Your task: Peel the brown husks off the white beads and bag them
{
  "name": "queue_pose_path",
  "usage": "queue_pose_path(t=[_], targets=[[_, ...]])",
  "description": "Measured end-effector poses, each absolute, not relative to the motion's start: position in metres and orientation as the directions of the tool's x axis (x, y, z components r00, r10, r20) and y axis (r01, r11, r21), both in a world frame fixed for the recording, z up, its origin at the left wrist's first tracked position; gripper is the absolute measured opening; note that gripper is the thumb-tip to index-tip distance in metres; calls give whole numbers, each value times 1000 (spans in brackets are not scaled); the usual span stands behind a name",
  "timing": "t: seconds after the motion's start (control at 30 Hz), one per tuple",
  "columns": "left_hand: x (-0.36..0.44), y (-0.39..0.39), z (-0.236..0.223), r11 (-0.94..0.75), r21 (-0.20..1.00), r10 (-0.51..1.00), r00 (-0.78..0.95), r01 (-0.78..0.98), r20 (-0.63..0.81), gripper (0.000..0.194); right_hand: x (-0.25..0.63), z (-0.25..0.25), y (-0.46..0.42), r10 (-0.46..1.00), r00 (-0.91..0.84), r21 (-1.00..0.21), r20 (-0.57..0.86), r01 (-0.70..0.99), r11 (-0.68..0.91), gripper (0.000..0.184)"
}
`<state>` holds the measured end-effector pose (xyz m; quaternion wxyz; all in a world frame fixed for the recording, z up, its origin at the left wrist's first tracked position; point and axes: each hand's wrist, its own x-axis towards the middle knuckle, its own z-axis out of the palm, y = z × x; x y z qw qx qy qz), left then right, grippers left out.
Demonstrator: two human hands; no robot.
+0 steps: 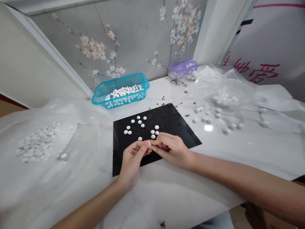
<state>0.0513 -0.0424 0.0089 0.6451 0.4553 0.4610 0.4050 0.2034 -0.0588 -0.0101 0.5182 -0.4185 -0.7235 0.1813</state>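
My left hand [133,159] pinches a small white ball [149,143] between thumb and forefinger, above the near part of the black sheet [133,148]. Against the ball's right side, the fingertips of my right hand [172,149] are pressed together. Whatever they hold, if anything, is too small or hidden to name. Several loose white balls [139,121] lie on the sheet beyond my hands, with a small cluster [152,132] just past my right fingers. Tiny dark brown star-shaped bits [162,107] are scattered along the sheet's far edge.
A blue plastic basket [100,99] of white balls stands behind the sheet. To the left, a clear bag [78,143] holds many more. A purple packet [182,68] and another clear bag [238,86] sit at the back right, near loose balls [207,120]. A floral wall panel [138,38] rises behind.
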Motion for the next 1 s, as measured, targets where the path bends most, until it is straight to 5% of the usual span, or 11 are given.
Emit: queue_pose_path(t=[0.23,0.37,0.6,0.73,1.0], targets=[[51,-43,8,211,976,954,231,-55,-193,19,212,-8,-54,776,-216,-640,592,458,616,11],[44,-32,10,16,996,988,154,86,-29,16,233,5,-44,759,-240,-525,606,596,608,19],[25,3,10,-410,733,912,234,543,337,12,297,2,-3,875,104,-387,472,917,100,31],[22,8,4,-458,613,889,337,644,311,14,313,-11,8,934,76,-298,349,954,33,39],[20,9,1,-439,620,898,332,650,289,19,309,-15,8,964,71,-300,256,954,9,39]])
